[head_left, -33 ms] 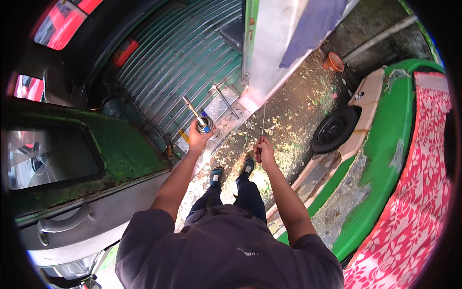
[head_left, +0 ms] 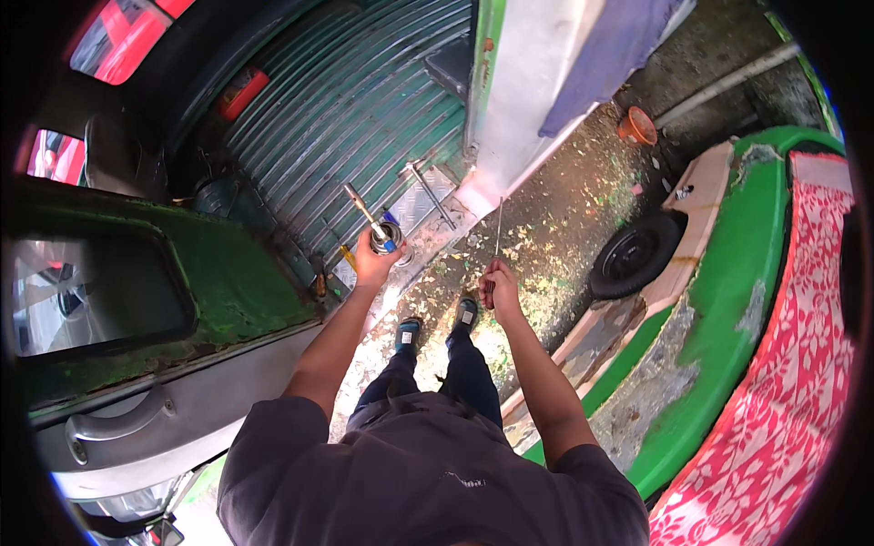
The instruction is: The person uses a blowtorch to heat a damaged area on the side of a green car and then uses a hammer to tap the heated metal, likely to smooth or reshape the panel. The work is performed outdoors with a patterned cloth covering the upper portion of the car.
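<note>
My left hand point(head_left: 372, 264) is closed around a round, open metal part point(head_left: 381, 235), like a small can or ring. A slim tool with a tan and silver shaft and a blue band point(head_left: 367, 210) lies across it; how it is held is partly hidden. My right hand point(head_left: 500, 289) is closed on the dark handle of a thin-shafted screwdriver point(head_left: 499, 231), its shaft pointing away from me. Beyond my left hand, a T-shaped metal bar tool point(head_left: 430, 196) rests on the tread-plate step point(head_left: 419, 202) of the vehicle. A yellow-handled tool point(head_left: 348, 258) lies beside that hand.
To the left is an open green vehicle door point(head_left: 237, 291), with the ribbed vehicle floor point(head_left: 346, 127) beyond. A peeling green vehicle body point(head_left: 719, 300) with a wheel point(head_left: 637, 255) and red floral cloth point(head_left: 792, 364) stands right. An orange pot point(head_left: 637, 126) sits on leaf-littered ground point(head_left: 564, 209).
The view has shifted slightly, so the background sits a little further right. Both hands hold the same things in nearly the same places.
</note>
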The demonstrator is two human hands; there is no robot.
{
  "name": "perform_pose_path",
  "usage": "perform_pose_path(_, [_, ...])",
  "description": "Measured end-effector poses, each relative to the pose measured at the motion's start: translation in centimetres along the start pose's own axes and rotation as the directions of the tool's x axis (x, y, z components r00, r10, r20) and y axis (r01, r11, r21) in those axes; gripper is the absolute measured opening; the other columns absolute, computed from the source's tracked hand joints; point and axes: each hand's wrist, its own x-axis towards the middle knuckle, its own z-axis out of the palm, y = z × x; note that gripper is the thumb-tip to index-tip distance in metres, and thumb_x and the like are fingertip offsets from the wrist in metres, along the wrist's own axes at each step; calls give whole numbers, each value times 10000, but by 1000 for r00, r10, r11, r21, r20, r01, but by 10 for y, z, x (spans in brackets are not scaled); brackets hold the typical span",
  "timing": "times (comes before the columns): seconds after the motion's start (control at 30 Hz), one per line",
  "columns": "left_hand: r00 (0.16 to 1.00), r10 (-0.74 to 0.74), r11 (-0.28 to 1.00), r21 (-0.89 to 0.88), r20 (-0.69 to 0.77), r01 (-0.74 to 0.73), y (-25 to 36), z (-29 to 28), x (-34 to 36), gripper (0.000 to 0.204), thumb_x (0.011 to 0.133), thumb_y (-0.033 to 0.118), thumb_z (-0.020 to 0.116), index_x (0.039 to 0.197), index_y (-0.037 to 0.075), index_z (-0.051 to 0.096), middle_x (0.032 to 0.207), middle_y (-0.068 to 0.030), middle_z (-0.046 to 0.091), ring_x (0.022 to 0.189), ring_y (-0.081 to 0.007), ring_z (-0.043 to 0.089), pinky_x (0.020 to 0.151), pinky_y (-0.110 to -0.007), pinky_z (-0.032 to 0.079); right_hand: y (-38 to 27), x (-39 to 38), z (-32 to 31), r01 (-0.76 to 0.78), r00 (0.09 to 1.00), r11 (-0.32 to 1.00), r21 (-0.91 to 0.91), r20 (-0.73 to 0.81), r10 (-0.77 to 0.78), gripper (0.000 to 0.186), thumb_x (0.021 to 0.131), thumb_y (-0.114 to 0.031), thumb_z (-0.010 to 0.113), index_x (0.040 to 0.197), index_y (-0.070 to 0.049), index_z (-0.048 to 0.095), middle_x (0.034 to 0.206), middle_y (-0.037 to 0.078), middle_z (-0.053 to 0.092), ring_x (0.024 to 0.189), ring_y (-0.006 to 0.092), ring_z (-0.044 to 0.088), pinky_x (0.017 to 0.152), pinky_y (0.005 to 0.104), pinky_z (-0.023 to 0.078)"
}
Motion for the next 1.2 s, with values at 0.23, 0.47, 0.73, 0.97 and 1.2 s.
perform_pose_path(0.23, [980, -16, 999, 40, -197, 25, -60, -26, 43, 719, 617, 134, 853, 1206, -28, 473, 1076, -109, 592, 972, -179, 596, 864, -303, 483, -10, 114, 28, -57, 993, 983, -174, 95, 75, 113, 864, -94, 457, 931, -108, 546, 626, 8, 520, 475, 96, 479, 395, 244, 377])
perform_pose_path(0.47, [954, 27, 996, 92, -300, 0, -106, -31, 66, 666, 633, 121, 848, 1168, 8, 467, 1029, -86, 569, 930, -174, 581, 823, -304, 488, 22, 205, 39, -77, 987, 934, -349, 107, 121, 252, 908, -111, 506, 1146, -147, 583, 634, -29, 494, 485, 66, 460, 410, 228, 378])
perform_pose_path(0.73, [968, 83, 975, 221, -236, -30, -139, -39, 68, 724, 650, 83, 846, 1225, 41, 407, 1059, -73, 552, 957, -156, 571, 842, -301, 499, 50, 244, 49, -65, 984, 900, -431, 121, 129, 288, 890, -97, 533, 1174, -118, 569, 636, -15, 488, 451, 72, 444, 383, 242, 376])
perform_pose_path(0.97, [987, -29, 998, 55, -159, 38, -144, -45, 67, 774, 640, 62, 857, 1250, 60, 379, 1088, -65, 553, 996, -158, 565, 889, -297, 479, 66, 251, 52, -61, 990, 905, -421, 89, 109, 260, 858, -64, 513, 1111, -84, 572, 651, -2, 500, 437, 76, 445, 375, 242, 375])
perform_pose_path(1.2, [989, -88, 990, 104, -122, 101, -137, -53, 56, 889, 597, 156, 882, 1324, 23, 389, 1236, -141, 503, 1176, -249, 498, 1013, -353, 400, 74, 249, 53, -42, 990, 908, -417, 105, 94, 344, 822, -39, 524, 1159, -93, 569, 702, 8, 511, 476, 85, 470, 388, 248, 389])
